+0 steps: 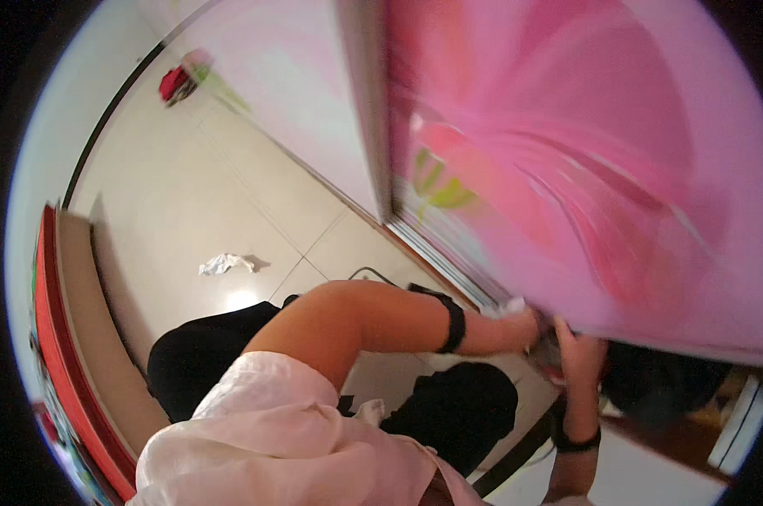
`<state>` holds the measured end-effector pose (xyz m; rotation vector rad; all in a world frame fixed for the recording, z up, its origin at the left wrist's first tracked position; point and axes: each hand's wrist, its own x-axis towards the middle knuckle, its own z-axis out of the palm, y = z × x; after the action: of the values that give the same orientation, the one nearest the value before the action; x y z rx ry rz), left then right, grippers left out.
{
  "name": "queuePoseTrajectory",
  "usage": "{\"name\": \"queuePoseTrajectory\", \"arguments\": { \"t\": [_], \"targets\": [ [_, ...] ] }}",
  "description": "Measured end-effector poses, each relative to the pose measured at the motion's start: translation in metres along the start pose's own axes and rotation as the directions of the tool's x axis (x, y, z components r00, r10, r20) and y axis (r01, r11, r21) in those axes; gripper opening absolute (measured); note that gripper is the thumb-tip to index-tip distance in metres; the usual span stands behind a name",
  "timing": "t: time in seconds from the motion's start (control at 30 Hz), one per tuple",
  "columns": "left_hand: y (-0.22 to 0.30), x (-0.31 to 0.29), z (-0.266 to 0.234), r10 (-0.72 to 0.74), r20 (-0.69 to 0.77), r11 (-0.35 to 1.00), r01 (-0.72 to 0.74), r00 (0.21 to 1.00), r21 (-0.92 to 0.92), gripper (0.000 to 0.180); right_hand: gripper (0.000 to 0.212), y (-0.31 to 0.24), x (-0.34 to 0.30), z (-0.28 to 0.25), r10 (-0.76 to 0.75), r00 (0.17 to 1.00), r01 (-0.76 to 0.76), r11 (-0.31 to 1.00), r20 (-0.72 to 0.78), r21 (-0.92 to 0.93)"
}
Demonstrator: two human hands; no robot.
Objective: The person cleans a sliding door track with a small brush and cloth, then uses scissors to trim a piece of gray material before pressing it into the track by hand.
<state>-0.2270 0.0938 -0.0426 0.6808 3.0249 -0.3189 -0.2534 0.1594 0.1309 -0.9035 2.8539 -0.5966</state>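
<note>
My left hand [523,328] reaches across to the lower edge of a pink flower-patterned sliding door [558,169]. Close beside it is my right hand [580,358], its forearm coming up from below. Both hands are closed around a small dark greyish thing [545,352] between them, too blurred and covered to name. Right of my right hand, a black soft heap [664,379] fills part of the opening below the door's edge. Each wrist wears a black band.
A second, paler door panel [297,93] stands at upper left, above a metal floor track [445,257]. Crumpled white tissue [227,264] and a red bundle [177,84] lie on the tiled floor [255,194]. A red-edged board [69,337] runs along the left. My dark-clothed knees [457,413] are below my arms.
</note>
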Motion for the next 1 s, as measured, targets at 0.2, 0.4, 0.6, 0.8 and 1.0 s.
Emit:
{"name": "queuePoseTrajectory", "arguments": {
  "t": [0.2,0.4,0.6,0.8,1.0],
  "targets": [
    [-0.05,-0.053,-0.093,-0.01,0.018,0.923,0.017,1.0,-0.384,0.044,0.035,0.016,-0.003,-0.019,-0.083,0.979,0.081,0.997,0.187,0.018],
    [-0.075,-0.119,-0.146,0.11,0.346,0.922,0.034,0.932,-0.386,0.059,0.051,0.052,-0.071,-0.03,-0.089,0.99,0.07,0.984,0.111,0.164],
    [-0.087,-0.178,-0.124,-0.007,0.396,0.944,0.137,0.918,-0.3,0.044,0.048,0.076,-0.093,0.049,0.0,0.906,-0.147,0.937,0.423,0.316],
    [-0.085,-0.211,-0.142,-0.097,0.343,0.899,0.231,0.934,-0.373,0.018,0.045,0.126,-0.062,0.081,-0.061,0.985,0.046,0.994,-0.164,-0.095],
    [-0.104,-0.223,-0.156,-0.151,0.454,0.915,0.298,0.878,-0.272,0.014,0.035,0.149,0.025,0.079,-0.054,0.844,0.19,0.961,-0.533,0.203]
  ]
}}
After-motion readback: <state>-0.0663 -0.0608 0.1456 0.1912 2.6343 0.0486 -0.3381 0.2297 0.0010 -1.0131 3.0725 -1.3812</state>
